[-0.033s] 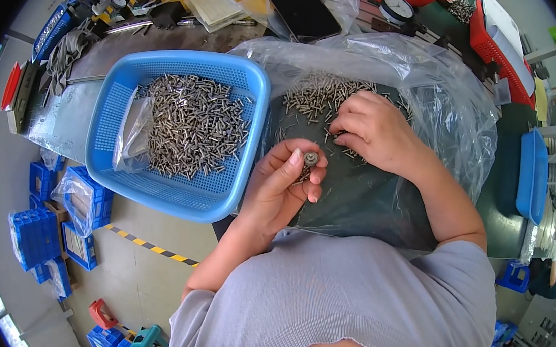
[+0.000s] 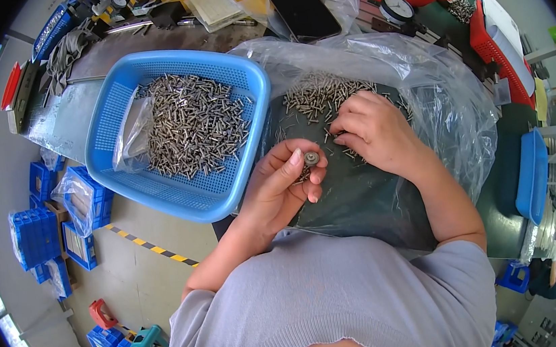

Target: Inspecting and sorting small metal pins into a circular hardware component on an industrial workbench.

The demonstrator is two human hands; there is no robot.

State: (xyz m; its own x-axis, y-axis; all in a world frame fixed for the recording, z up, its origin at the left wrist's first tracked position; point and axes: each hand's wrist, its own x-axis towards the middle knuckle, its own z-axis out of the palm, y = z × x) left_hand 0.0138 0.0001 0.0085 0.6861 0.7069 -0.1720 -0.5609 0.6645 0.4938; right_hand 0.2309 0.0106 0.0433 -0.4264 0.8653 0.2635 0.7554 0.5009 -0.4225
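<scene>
The left hand (image 2: 278,186) pinched a small round gauge (image 2: 311,158) between thumb and fingertips, above the dark mat (image 2: 355,199). Just beside it, the right hand (image 2: 372,130) pressed curled fingers onto loose pins (image 2: 317,95) on the mat; whether it gripped any, I could not tell. A blue basket (image 2: 240,76) of pins sat left.

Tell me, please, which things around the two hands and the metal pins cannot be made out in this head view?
- Small round metal part in the left hand: too small to tell its kind.
- Right hand fingertips: curled down into the loose pins, so whether they pinch one is hidden.
- Basket pins: partly under a clear bag.
- Dial gauge face: too small to read.
</scene>
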